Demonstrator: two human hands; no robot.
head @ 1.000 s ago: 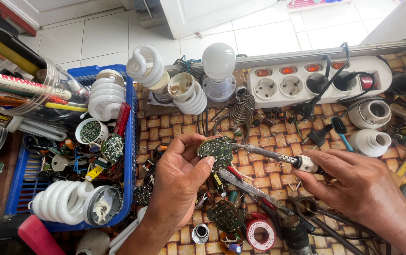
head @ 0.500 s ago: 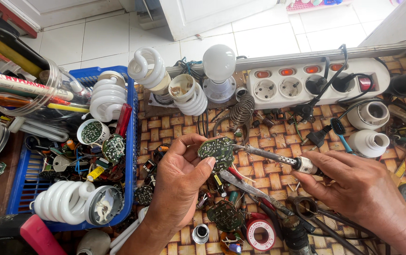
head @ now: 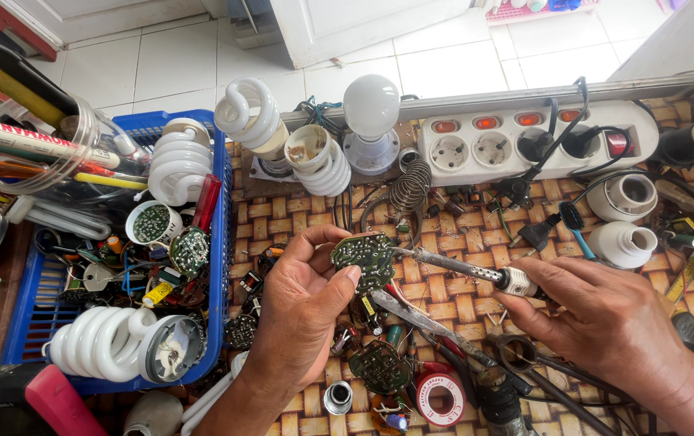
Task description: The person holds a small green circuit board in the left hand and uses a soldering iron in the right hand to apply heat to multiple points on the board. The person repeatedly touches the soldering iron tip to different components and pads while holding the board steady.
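Observation:
My left hand (head: pixel 302 311) pinches a small round green circuit board (head: pixel 363 258) between thumb and fingers, held above the woven mat. My right hand (head: pixel 605 319) grips a soldering iron (head: pixel 464 268) by its handle. The iron's metal tip touches the right edge of the board. Another round green board (head: pixel 379 367) lies on the mat just below, beside a red roll of tape (head: pixel 440 397).
A blue basket (head: pixel 222 266) at left holds spiral lamp tubes and lamp parts. A white power strip (head: pixel 524 141) with plugs lies at the back. A round bulb (head: pixel 371 109), white lamp sockets (head: pixel 625 242), pliers (head: pixel 540 371) and loose parts crowd the mat.

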